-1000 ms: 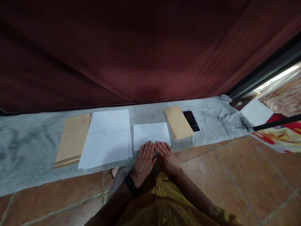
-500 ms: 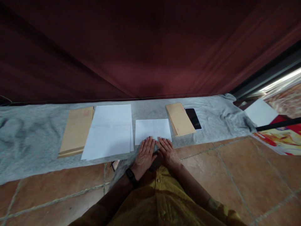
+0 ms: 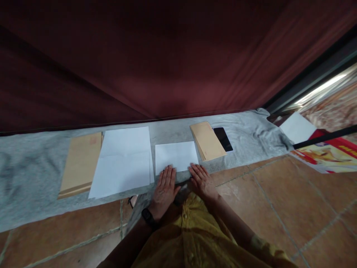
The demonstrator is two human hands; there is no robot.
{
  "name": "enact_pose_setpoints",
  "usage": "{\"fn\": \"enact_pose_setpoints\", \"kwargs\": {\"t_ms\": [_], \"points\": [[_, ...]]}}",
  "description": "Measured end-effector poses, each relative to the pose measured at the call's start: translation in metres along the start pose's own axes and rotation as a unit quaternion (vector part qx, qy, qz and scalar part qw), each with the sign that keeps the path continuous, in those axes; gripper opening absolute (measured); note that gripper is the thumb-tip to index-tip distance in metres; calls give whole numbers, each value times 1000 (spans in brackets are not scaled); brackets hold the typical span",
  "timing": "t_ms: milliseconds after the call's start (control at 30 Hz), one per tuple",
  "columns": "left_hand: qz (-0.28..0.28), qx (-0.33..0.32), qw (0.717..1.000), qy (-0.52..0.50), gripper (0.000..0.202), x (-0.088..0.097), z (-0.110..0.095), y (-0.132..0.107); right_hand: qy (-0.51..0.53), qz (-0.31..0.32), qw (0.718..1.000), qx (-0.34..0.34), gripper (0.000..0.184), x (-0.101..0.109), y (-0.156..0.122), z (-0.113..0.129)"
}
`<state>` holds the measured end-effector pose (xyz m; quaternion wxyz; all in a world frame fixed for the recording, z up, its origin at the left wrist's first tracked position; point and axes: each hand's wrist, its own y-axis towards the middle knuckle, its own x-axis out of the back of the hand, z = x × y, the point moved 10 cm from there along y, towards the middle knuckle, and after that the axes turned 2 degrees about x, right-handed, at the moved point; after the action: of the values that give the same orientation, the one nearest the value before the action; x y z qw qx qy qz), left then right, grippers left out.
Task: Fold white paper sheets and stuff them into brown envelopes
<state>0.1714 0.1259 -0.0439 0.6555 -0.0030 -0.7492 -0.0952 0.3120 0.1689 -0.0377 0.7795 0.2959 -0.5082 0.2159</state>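
A white sheet of paper, folded to a smaller rectangle, lies flat before me on the grey cloth. My left hand rests with fingers stretched out on its near left edge. At the near right corner lies my right hand, its fingers also extended and flat. Neither hand grips anything. To the left is a stack of larger white sheets with a crease across the middle. Brown envelopes lie just right of the folded paper.
More brown envelopes sit at the left, partly beneath the white stack. A dark smartphone touches the right-hand envelopes. A dark red curtain hangs behind the narrow cloth-covered surface. A colourful printed box stands at far right.
My hands have slid apart along the folded paper's near edge, left hand to the left and right hand slightly to the right. The whole view has shifted a little.
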Motion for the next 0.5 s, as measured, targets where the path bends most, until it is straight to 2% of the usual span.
{"fn": "enact_pose_setpoints", "kwargs": {"t_ms": [333,500], "points": [[-8,30,1000,-1,77,5,9,-6,2,-14,1000,-24,55,10,-12,-14],[-18,28,999,6,79,7,9,-7,20,-49,994,-94,51,16,-10,-23]]}}
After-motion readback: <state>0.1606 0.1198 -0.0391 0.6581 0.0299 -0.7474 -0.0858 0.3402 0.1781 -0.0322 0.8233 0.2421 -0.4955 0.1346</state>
